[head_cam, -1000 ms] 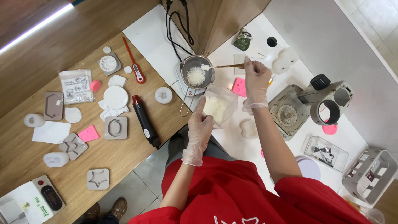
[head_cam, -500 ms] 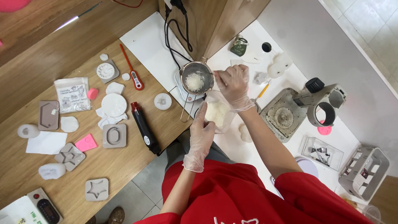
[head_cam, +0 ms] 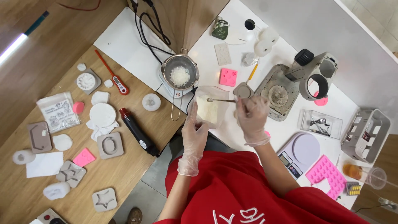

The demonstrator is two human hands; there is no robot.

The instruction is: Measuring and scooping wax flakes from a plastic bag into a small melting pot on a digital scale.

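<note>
The left hand [head_cam: 194, 137], gloved, lies flat against the near side of a clear plastic bag [head_cam: 210, 108] of white flakes, its fingers straight and close together, which seems to be what keeps the soft bag upright and its mouth open. The right hand [head_cam: 250, 118], also gloved, pinches a slim metal spoon [head_cam: 222, 100] between thumb and curled fingers, holding it level so that the bowl sits just over the bag's opening. The bag stands on the white worktop [head_cam: 365, 74] right in front of the person, just beside a small metal pot [head_cam: 180, 74] that rests on a white hot plate; the pot already holds a mound of the same white flakes, and its long handle points toward the person, within easy reach. One black cord runs from the plate up the wooden divider. On the wooden worktop [head_cam: 103, 174] to the left, one red probe thermometer [head_cam: 111, 77] and one black heat tool [head_cam: 138, 132] lie well apart from the heat. Grey moulds are spread there too; I count about five, plus several white cast pieces. Pink moulds number two on the white side: a small one [head_cam: 228, 77] near the pot and a larger one [head_cam: 326, 174] beside the one round-topped scale [head_cam: 299, 153].
</note>
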